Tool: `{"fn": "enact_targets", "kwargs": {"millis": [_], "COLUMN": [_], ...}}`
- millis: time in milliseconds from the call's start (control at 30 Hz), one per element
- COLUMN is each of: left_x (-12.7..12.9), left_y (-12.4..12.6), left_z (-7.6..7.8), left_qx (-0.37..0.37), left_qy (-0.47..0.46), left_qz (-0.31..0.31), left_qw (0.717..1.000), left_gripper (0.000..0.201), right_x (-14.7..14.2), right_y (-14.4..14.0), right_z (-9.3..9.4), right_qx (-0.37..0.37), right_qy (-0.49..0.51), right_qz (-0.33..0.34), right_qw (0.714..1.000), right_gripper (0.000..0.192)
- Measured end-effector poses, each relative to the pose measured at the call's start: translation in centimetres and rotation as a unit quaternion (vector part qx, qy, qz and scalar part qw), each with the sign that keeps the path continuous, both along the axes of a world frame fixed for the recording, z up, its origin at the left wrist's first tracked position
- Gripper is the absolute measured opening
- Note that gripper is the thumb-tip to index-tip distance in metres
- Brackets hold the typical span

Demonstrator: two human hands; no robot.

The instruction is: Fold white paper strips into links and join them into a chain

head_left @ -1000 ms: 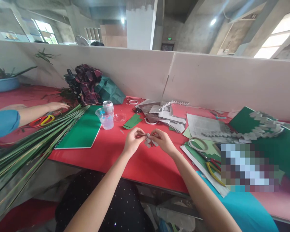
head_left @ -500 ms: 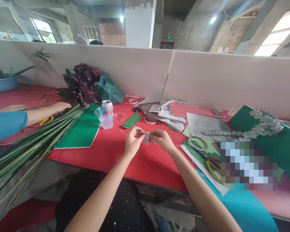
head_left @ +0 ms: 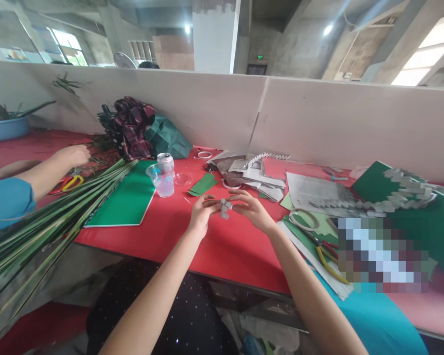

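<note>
Between my hands, above the red tabletop (head_left: pixel 222 251), is a small grey-white piece of folded paper links (head_left: pixel 225 209) in a zigzag shape. My left hand (head_left: pixel 202 213) pinches its left side between thumb and fingers. On the piece's right, my right hand (head_left: pixel 252 209) has its fingers stretched out and apart, the tips close to the paper; whether they touch it I cannot tell. A longer chain of similar folded paper (head_left: pixel 403 195) curves over green boards at the right. Another such chain (head_left: pixel 266 157) lies on papers at the back.
A plastic cup (head_left: pixel 163 181) and a can (head_left: pixel 166 162) stand left of my hands by a green notebook (head_left: pixel 124 197) and long leaves (head_left: pixel 59 231). Yellow-and-red-handled pliers (head_left: pixel 329 261) and a tape roll (head_left: pixel 303 220) lie right. A co-worker's hand (head_left: pixel 76 155) is at far left.
My right hand has let go of its pinch and spread its fingers. More of the folded paper shows. The co-worker's hand has drawn back to the left from the leaves.
</note>
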State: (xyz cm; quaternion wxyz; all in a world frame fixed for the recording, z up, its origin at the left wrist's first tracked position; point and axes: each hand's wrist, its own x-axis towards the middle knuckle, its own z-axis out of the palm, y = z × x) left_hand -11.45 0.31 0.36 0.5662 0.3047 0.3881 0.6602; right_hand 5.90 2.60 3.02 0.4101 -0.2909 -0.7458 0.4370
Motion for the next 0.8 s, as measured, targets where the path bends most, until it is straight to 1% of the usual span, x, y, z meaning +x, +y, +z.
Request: {"fn": "enact_targets", "kwargs": {"millis": [67,167,300,400,467,567,633,700,800], "left_x": [-0.05,-0.05,0.18,0.42,0.53,0.52,0.38,0.19,-0.03], "left_y": [0.01,-0.01,-0.30,-0.61,-0.74,-0.72,-0.60,-0.47,-0.37], "left_z": [-0.03,0.03,0.34,0.60,0.70,0.69,0.60,0.49,0.38], "left_qx": [-0.004,-0.011,0.003,0.018,0.030,0.057,0.081,0.105,0.125], "left_qy": [-0.015,-0.013,0.025,0.063,0.095,0.154,0.193,0.225,0.248], "left_qz": [-0.001,-0.020,-0.067,-0.093,-0.094,-0.088,-0.088,-0.087,-0.092], "left_qw": [1.000,1.000,0.997,0.993,0.991,0.982,0.974,0.965,0.956], "left_gripper": [0.040,0.039,0.037,0.029,0.025,0.028,0.028,0.023,0.017], "right_x": [0.19,0.12,-0.22,-0.36,-0.39,-0.43,-0.47,-0.51,-0.55], "right_y": [-0.11,-0.24,-0.27,-0.16,-0.08,-0.08,-0.17,-0.30,-0.44], "right_z": [0.20,0.32,0.16,-0.17,-0.41,-0.60,-0.57,-0.46,-0.27], "right_qx": [-0.002,-0.016,-0.058,-0.056,-0.041,-0.025,-0.027,-0.033,-0.046], "right_qy": [-0.030,-0.036,-0.010,-0.007,-0.012,-0.020,-0.017,-0.010,0.008], "right_qz": [0.003,-0.002,0.014,-0.003,-0.015,-0.025,-0.024,-0.017,-0.003], "right_qw": [1.000,0.999,0.998,0.998,0.999,0.999,0.999,0.999,0.999], "right_gripper": [0.020,0.021,0.027,0.027,0.026,0.025,0.025,0.024,0.023]}}
